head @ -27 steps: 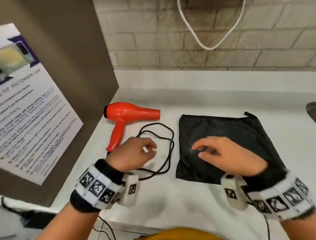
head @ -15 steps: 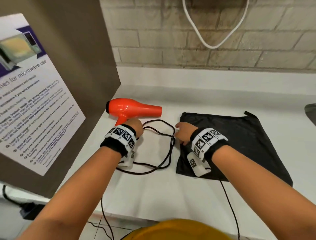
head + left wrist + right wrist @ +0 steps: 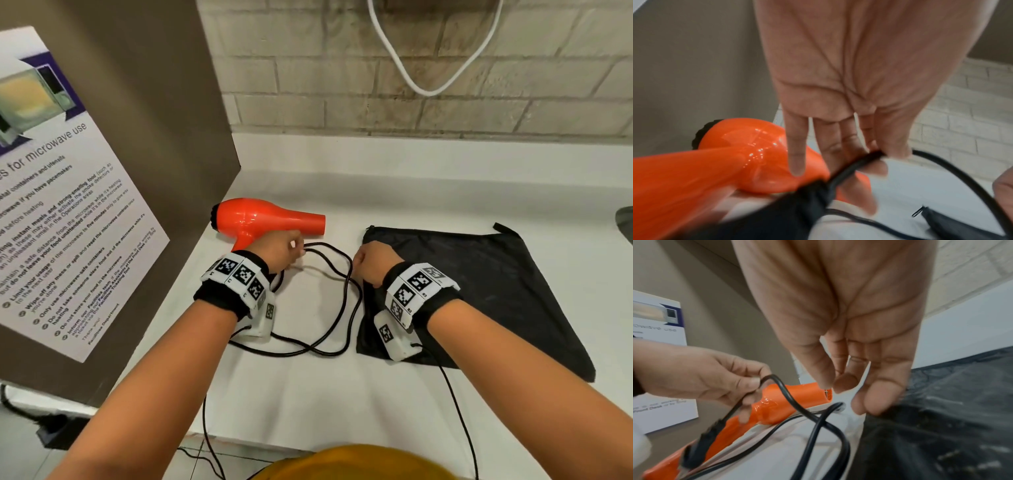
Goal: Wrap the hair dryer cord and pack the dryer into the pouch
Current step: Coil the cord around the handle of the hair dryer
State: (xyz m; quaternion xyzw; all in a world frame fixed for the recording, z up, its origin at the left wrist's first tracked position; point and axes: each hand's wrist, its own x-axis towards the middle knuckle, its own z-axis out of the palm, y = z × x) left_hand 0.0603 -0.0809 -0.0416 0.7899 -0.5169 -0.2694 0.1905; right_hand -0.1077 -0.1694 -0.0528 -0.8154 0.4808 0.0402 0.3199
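orange hair dryer (image 3: 263, 219) lying on its side at the back left of the white bench (image 3: 308, 394), nozzle pointing right, handle angled toward the person. its black cord (image 3: 346, 294) runs off the handle and lies in loose loops on the bench between the dryer and the black pouch (image 3: 486, 287) — not yet wrapped. the pouch lies flat to the right of the cord, apart from the dryer.

left hand (image 3: 281, 251) just in front of the dryer handle; thumb and forefinger pinch one strand of the cord near the handle and hold it slightly off the bench, the other fingers (image 3: 795, 155) extended over the dryer body.

right hand (image 3: 373, 262) at the left edge of the pouch, beside the cord loops; its fingers (image 3: 879, 395) loosely curled, the tips meeting the pouch fabric at its edge — whether they actually pinch the fabric cannot be told.

a brown panel carrying a microwave-use notice (image 3: 61, 192) stands at the left; a white cable (image 3: 435, 85) hangs on the brick wall behind.
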